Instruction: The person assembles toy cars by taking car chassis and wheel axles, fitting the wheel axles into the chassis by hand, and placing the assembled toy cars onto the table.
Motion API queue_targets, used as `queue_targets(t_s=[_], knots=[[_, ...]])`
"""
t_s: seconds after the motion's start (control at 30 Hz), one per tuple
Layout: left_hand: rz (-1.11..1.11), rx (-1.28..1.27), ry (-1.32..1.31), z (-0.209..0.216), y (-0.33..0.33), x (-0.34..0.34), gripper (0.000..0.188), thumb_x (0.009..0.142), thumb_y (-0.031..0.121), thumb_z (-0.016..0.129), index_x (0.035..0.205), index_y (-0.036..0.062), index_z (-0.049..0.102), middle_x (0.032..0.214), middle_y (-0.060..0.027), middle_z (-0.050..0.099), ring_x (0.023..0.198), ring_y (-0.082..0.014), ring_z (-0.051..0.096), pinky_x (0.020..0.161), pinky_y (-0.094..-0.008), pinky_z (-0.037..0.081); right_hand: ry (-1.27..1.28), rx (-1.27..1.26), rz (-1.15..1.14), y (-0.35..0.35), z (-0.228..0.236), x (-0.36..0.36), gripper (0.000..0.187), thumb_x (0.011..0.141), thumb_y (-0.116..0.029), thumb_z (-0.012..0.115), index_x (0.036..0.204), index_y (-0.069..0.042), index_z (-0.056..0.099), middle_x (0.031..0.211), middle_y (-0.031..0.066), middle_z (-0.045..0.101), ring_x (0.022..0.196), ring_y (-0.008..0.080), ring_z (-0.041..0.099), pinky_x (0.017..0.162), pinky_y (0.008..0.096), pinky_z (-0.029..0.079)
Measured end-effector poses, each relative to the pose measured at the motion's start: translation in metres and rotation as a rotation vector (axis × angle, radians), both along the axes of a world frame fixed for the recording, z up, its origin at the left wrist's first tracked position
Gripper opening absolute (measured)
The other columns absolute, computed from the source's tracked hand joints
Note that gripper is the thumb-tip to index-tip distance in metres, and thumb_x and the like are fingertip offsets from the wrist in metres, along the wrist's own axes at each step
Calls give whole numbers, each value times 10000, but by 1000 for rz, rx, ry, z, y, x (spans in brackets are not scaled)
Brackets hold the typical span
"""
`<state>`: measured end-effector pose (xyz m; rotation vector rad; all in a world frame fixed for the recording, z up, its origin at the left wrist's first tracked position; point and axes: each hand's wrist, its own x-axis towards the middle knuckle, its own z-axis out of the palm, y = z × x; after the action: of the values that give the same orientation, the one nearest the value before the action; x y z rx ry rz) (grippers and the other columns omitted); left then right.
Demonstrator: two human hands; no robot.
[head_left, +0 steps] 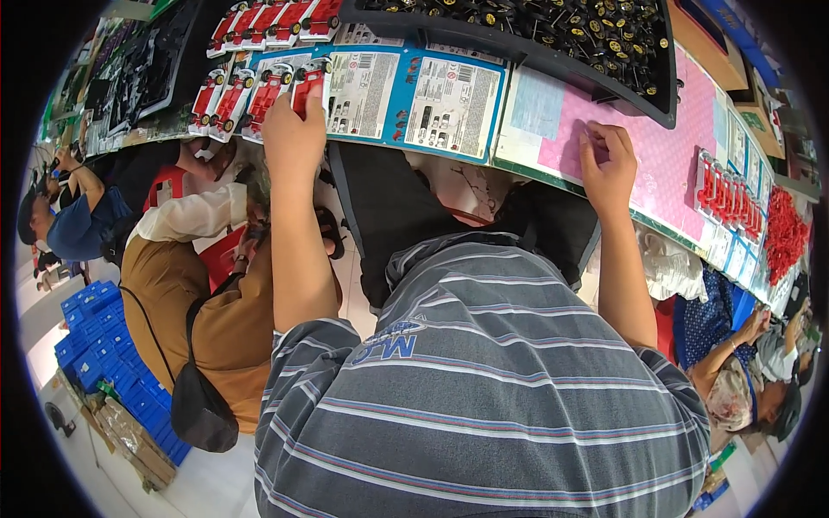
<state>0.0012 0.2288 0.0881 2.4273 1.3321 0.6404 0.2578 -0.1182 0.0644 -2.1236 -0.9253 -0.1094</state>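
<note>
My left hand [294, 138] is at the near edge of the table, its fingers closed around the lower end of a red and white toy car [312, 72]. That car lies wheels-up at the right end of a row, beside another upturned toy car [270, 86]. Part of the held car is hidden by my fingers. Beneath the cars are printed blue and white cards [452, 105]. Over the pink mat [639, 142], my right hand [611, 168] has loosely bent fingers, thumb apart, with nothing visible in it.
A black tray [596, 85] of small black wheels with yellow hubs stands beyond my hands. More toy cars [730, 195] and a red parts heap [786, 231] lie at right. A person in brown [177, 302] sits close at left, near stacked blue boxes [108, 345].
</note>
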Motion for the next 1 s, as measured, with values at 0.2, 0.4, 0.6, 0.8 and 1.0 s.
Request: queue_targets(t_s=[0.2, 0.4, 0.6, 0.8, 1.0], knots=[[50, 140, 127, 6, -30, -10, 708, 762, 387, 815, 1189, -127, 582, 1128, -307, 633, 1066, -442, 607, 970, -471, 464, 18, 14, -23, 0, 0, 2, 171, 848, -57, 713, 1001, 15, 688, 957, 133, 651, 819, 273, 667, 759, 338, 542], [119, 89, 47, 3, -19, -15, 615, 740, 304, 834, 1151, -101, 621, 1068, -279, 668, 1045, -430, 631, 936, -462, 489, 11, 55, 9, -2, -5, 3, 164, 837, -56, 719, 980, 18, 688, 920, 133, 654, 786, 273, 659, 724, 340, 536], [106, 178, 200, 0, -4, -18, 696, 730, 378, 832, 1200, -83, 606, 1120, -303, 647, 1069, -457, 610, 955, -502, 472, 40, 82, 7, -8, -5, 8, 166, 819, -71, 704, 962, 12, 693, 905, 154, 660, 781, 299, 656, 711, 358, 535], [145, 435, 259, 9, -26, -15, 742, 718, 416, 853, 1255, -27, 596, 1166, -239, 620, 1123, -429, 543, 985, -508, 412, 126, 99, 56, -23, 10, 12, 211, 821, -37, 707, 1027, 11, 695, 974, 148, 666, 882, 276, 672, 785, 343, 544], [-122, -78, -258, 20, -68, 18, 468, 893, 240, 750, 1265, -4, 605, 1140, -104, 611, 899, -163, 588, 732, -286, 496, -253, -174, -620, -134, 19, 54, 261, 809, -106, 721, 1042, 6, 683, 1016, 190, 667, 941, 351, 657, 828, 441, 525]])
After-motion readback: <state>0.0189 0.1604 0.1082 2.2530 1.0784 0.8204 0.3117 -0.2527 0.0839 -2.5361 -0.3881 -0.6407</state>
